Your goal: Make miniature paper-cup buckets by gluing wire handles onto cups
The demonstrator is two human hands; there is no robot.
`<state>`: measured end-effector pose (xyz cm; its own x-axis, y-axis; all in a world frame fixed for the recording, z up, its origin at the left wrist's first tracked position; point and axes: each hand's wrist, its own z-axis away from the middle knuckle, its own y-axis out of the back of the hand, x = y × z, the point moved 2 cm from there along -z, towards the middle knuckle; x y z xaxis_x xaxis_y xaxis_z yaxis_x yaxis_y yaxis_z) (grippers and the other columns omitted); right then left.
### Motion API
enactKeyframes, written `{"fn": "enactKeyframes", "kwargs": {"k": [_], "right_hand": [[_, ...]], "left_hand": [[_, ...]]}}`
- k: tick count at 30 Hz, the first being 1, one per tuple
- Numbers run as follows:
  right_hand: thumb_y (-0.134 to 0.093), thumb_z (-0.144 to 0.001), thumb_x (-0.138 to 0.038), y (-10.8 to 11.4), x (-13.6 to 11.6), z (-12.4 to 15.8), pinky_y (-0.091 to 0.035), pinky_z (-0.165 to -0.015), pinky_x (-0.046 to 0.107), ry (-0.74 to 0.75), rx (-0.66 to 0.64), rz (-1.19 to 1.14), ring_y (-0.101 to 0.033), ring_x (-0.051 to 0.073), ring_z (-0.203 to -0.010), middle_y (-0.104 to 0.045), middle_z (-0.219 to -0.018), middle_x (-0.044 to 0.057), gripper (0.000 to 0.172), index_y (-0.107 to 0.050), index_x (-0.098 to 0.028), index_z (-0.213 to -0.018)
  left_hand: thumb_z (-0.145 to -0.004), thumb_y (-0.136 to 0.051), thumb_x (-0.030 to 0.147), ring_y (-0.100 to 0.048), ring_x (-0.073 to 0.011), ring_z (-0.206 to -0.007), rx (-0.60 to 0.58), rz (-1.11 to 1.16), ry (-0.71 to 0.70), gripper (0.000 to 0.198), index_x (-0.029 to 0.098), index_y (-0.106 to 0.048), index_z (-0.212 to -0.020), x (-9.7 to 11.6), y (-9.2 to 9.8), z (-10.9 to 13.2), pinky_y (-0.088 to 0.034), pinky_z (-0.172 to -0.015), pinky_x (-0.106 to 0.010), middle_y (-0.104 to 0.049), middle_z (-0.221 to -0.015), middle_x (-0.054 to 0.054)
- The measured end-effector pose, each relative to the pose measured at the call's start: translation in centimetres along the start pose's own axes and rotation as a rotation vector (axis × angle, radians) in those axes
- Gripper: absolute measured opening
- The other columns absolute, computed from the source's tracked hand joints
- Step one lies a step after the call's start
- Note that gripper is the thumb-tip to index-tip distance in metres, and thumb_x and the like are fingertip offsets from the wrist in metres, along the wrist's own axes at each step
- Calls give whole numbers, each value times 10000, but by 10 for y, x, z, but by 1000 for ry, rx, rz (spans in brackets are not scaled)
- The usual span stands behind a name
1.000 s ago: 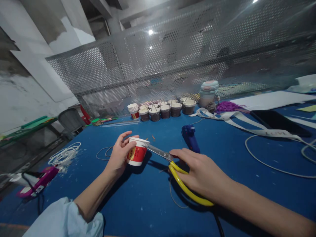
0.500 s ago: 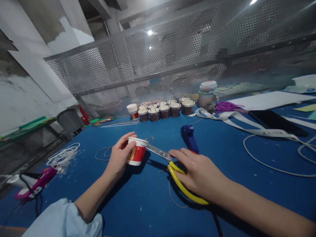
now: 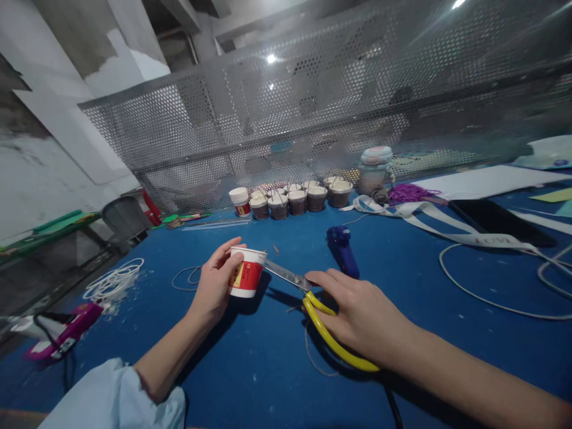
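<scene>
A red and white paper cup (image 3: 248,275) is gripped by my left hand (image 3: 217,279), with the thumb on its near side and the fingers behind. Its rim faces up, slightly tilted. My right hand (image 3: 357,307) is wrapped round the handles of scissors (image 3: 328,336) with yellow grips. Their metal blades point left, and the tips are at the cup's right side near the rim. Whether the blades touch the cup wall I cannot tell. Beyond my right hand lies a dark blue glue gun (image 3: 342,250) on the blue table (image 3: 268,369).
At the back stand several small brown-wrapped cups (image 3: 297,201), a stack of paper cups (image 3: 239,201) and a tumbler (image 3: 375,170). Purple yarn (image 3: 411,193), white ribbon (image 3: 447,223) and a black phone (image 3: 503,222) lie right. White cord (image 3: 115,279) and a magenta power strip (image 3: 67,333) lie left.
The cup in my left hand has turned a little and shifted slightly left, so more of its printed front shows. The right hand with the scissors has hardly moved.
</scene>
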<state>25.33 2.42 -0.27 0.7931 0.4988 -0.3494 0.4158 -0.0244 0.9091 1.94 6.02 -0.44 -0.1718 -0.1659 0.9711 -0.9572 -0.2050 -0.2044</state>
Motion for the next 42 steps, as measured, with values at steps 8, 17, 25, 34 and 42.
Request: {"fn": "enactKeyframes", "kwargs": {"k": [8, 17, 25, 34, 42], "right_hand": [[-569, -838, -246, -1, -1, 0, -480, -654, 356, 7, 31, -37, -678, 278, -828, -675, -995, 91, 389, -593, -201, -1223], [-586, -841, -260, -1, 3, 1, -495, -670, 310, 71, 124, -98, -674, 229, -805, -693, -911, 84, 324, -621, -199, -1158], [-596, -839, -268, 0, 2, 1, -489, -685, 319, 46, 71, -167, -660, 225, -796, -691, -908, 78, 308, -631, -209, -1140], [-649, -814, -353, -1, 1, -4, -413, -601, 263, 14, 1, -408, -542, 160, -666, -642, -791, 24, 286, -649, -191, -1050], [-646, -814, -355, -7, 3, -4, -335, -521, 212, 29, -31, -537, -405, 99, -560, -524, -644, -43, 227, -644, -186, -965]], "left_hand": [[-635, -799, 357, -665, -200, -925, -12, 2, -6, 552, 188, -644, -1138, 2, -2, 2, -528, -774, -282, -679, -1126, -78], [-656, -782, 393, -656, -248, -1015, -33, -48, -22, 589, 188, -621, -1184, 2, -1, 2, -522, -855, -340, -642, -1226, -106], [-705, -755, 384, -592, -243, -1121, -118, -186, -98, 602, 228, -589, -1263, -4, 6, -1, -474, -926, -328, -597, -1316, -93], [-727, -739, 375, -607, -219, -1042, -231, -257, -36, 674, 276, -515, -1355, 2, 7, -1, -495, -831, -288, -596, -1304, -69], [-670, -773, 353, -634, -230, -1013, -256, -144, 145, 818, 227, -452, -1413, 1, 6, -5, -506, -846, -307, -668, -1206, -92]]}}
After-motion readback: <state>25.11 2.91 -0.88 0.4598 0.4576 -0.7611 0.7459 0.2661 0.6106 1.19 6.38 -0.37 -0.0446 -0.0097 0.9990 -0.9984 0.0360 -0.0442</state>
